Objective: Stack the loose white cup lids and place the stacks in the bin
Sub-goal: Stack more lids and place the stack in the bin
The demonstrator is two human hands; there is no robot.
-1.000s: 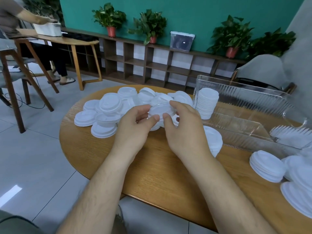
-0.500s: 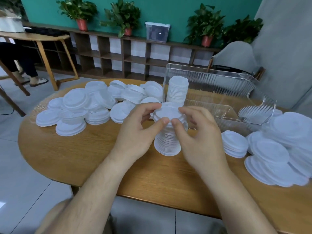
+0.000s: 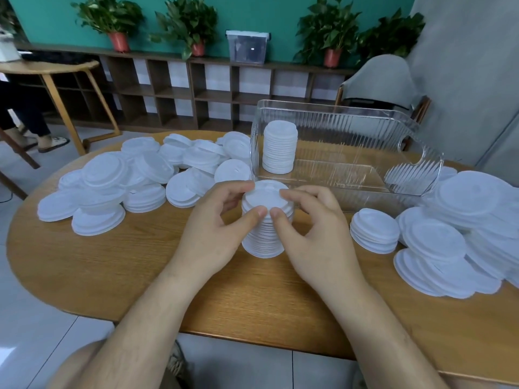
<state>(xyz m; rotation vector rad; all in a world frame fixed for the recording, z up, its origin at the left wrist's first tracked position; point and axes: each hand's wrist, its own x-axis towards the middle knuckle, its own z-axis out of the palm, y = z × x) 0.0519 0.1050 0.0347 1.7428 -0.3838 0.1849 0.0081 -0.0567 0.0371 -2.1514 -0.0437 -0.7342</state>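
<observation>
1 lid stack [image 3: 279,148] is stood in the clear bin [image 3: 345,116], left end. A 2nd stack [image 3: 264,237], just in front of the bin, is pinched near its top by curled fingers of left hand [image 3: 213,234] & right hand [image 3: 317,240]. Many loose lids [image 3: 112,186] are seen both sides of the bin, so the task is judged early on.

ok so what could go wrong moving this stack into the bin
The left hand and right hand grip the tall stack near its top, so lower lids might drop off on lifting. The bin has a high near wall; the stack could clip its rim. Set down carelessly, it could topple the stack already inside.
</observation>
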